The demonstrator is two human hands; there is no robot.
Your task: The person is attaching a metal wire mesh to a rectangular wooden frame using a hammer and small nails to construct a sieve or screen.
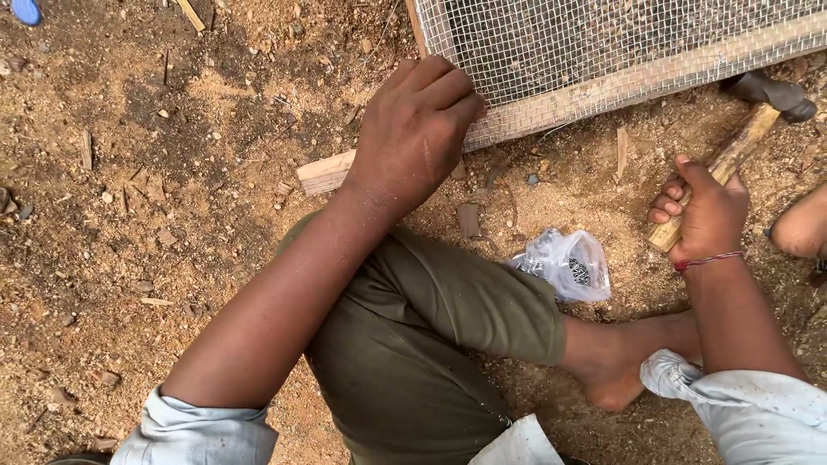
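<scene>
Hammer (748, 129) sits in the right hand (708, 215), fingers wrapped tight round the lower end of its wooden handle. Long axis runs from the fist up and away to the right, ending in the dark metal head, which lies on the soil just past the near edge of the mesh frame (603, 82). The head is well beyond the knuckles, not lifted high; it looks to be resting or hovering low over the ground, cannot tell which.

Left hand (413, 129) is across from the right hand, further from the body, fingers curled together and pressing down on the wire mesh at the frame's near corner, over the pale wooden rail. No nail is visible under those fingers; too small or hidden to say.

Key relation: the hammer head lies to the right of the left hand, along the same wooden rail, with an open stretch of rail and mesh between them. The right hand is the nearer hand to the head by far.

Between the two hands, closer to the body, a small clear plastic bag (568, 263) holding dark metal bits lies on the sawdust, beside the bent knee in olive trousers (431, 344).
</scene>
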